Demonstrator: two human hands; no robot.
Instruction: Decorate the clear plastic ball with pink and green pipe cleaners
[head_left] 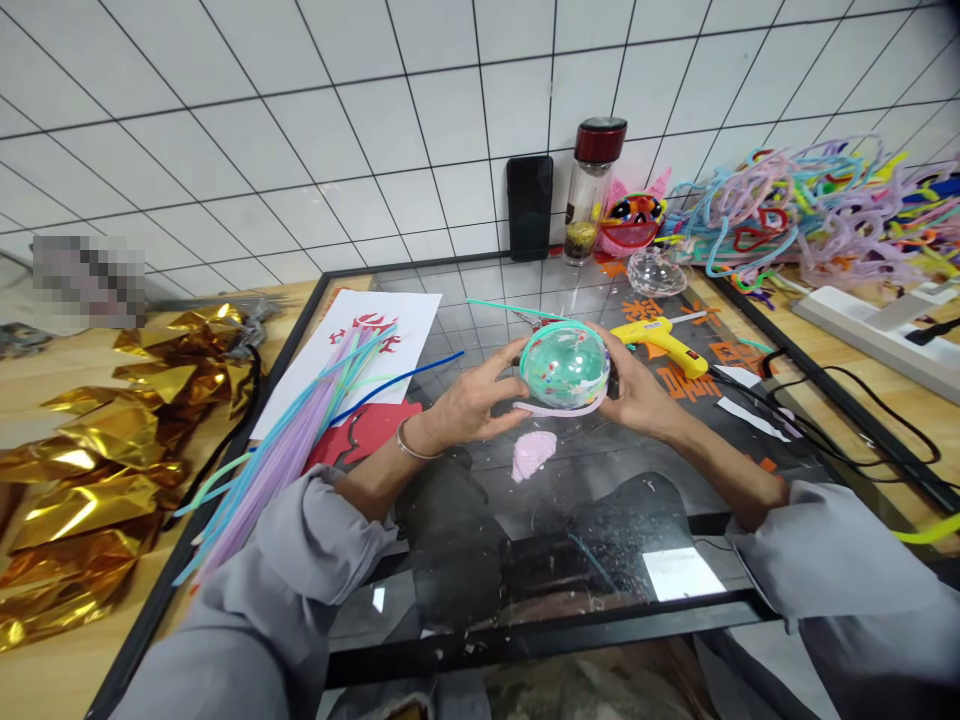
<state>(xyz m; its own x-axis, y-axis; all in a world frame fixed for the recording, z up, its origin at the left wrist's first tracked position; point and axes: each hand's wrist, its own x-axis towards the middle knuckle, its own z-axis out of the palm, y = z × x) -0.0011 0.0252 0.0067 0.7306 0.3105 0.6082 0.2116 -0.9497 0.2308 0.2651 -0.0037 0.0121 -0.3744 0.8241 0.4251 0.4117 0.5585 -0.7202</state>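
Note:
Between my two hands is a clear, rounded plastic bowl-like shell (567,372) with a green rim and small coloured bits on it. A lilac pipe cleaner (559,409) curves along its near edge. My left hand (480,396) grips the left side, thumb and fingers bent against the shell and the lilac strip. On the opposite side my right hand (636,388) holds the shell, its fingers partly hidden behind it. A green pipe cleaner (499,306) sticks out to the far left of the shell. Below it, a pink lump (533,455) lies on the dark glass tabletop (510,505).
A yellow glue gun (664,343) lies right of my right hand, its cord trailing right. Pipe cleaners (289,430) rest on white paper (405,318) at left. Behind stand a phone (529,208) and a bottle (589,200). Gold foil (97,480) and a white power strip (885,335) flank the glass.

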